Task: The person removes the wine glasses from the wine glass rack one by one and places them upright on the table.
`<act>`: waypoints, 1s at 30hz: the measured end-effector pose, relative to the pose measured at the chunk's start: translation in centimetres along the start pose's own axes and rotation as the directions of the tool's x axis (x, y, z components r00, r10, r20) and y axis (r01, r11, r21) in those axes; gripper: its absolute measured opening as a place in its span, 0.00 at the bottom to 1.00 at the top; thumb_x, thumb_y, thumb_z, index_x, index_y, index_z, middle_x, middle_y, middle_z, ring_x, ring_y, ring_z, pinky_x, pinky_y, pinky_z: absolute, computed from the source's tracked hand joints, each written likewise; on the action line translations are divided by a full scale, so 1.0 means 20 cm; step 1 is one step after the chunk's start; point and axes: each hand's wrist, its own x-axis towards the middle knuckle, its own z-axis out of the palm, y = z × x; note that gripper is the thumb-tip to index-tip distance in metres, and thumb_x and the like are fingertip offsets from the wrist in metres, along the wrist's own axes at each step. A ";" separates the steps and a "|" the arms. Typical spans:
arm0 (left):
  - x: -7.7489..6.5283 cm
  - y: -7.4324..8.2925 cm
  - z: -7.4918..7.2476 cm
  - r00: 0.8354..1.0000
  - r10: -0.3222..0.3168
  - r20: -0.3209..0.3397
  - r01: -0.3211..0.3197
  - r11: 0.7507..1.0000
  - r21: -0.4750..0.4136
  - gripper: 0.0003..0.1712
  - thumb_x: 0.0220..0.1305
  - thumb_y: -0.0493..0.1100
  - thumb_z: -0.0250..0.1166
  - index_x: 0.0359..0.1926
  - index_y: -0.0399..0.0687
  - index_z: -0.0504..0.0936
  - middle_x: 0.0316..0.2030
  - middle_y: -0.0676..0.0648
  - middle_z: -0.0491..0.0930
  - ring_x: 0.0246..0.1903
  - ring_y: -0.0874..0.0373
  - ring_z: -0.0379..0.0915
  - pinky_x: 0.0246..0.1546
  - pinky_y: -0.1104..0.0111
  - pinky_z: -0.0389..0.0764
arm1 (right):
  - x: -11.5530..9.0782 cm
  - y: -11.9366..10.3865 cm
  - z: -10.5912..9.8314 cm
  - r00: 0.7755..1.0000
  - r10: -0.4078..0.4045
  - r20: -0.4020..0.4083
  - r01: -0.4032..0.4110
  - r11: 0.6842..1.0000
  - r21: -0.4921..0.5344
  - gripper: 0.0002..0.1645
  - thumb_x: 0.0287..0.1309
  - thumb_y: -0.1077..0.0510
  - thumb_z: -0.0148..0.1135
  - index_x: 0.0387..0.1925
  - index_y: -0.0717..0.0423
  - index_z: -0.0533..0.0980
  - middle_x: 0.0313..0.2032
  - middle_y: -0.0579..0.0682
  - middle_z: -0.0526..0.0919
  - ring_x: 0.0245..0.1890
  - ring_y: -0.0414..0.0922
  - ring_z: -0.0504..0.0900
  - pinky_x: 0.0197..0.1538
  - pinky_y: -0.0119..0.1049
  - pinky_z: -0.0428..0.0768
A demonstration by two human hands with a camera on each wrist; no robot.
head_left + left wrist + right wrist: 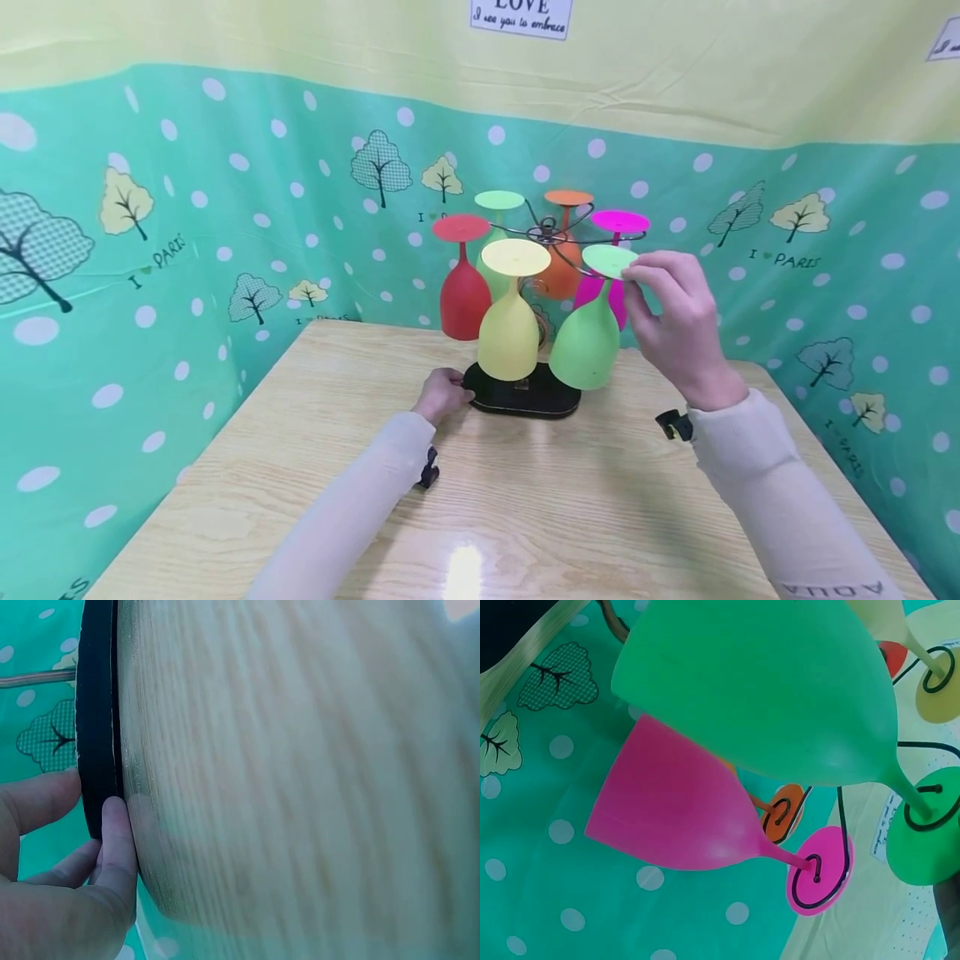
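Colored goblets hang upside down by their feet from a dark wire rack (547, 232) on a black base (517, 400). My right hand (678, 321) pinches the foot of the front green goblet (588, 346), which hangs slightly tilted. In the right wrist view, that green goblet (780, 690) has its stem inside a wire loop, beside the magenta goblet (682, 802). Down at the left end of the base, my left hand (442, 393) grips its edge; the left wrist view shows thumb and fingers on either side of the black rim (97, 712).
A yellow goblet (508, 337) hangs in front, with a red goblet (463, 300) to its left. Behind are a pale green goblet (498, 200) and an orange goblet (564, 271). The wooden table (375, 358) ends at a printed curtain (300, 208).
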 end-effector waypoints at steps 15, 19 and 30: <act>-0.01 -0.01 -0.01 1.000 0.015 0.004 -0.015 1.000 0.012 0.23 0.50 0.33 0.71 0.48 0.28 0.78 0.43 0.35 0.80 0.45 0.45 0.76 0.48 0.58 0.78 | 0.01 -0.04 0.03 0.996 -0.039 -0.077 0.039 0.999 0.003 0.07 0.47 0.78 0.63 0.29 0.68 0.80 0.30 0.61 0.79 0.33 0.58 0.76 0.43 0.32 0.73; -0.01 0.00 -0.01 1.000 0.010 0.007 -0.010 1.000 0.006 0.23 0.50 0.33 0.71 0.48 0.29 0.78 0.44 0.35 0.80 0.46 0.45 0.75 0.49 0.58 0.78 | 0.02 -0.06 0.04 0.994 -0.052 -0.099 0.055 0.998 0.028 0.08 0.47 0.78 0.63 0.28 0.68 0.80 0.29 0.60 0.79 0.33 0.58 0.76 0.43 0.32 0.73; 0.00 -0.01 -0.01 1.000 0.002 0.009 -0.002 1.000 0.005 0.23 0.51 0.33 0.71 0.49 0.29 0.77 0.44 0.35 0.80 0.46 0.45 0.76 0.49 0.59 0.78 | 0.07 -0.09 0.07 0.994 -0.065 -0.088 0.071 0.995 0.066 0.09 0.47 0.79 0.62 0.28 0.67 0.81 0.29 0.60 0.80 0.33 0.58 0.76 0.43 0.34 0.74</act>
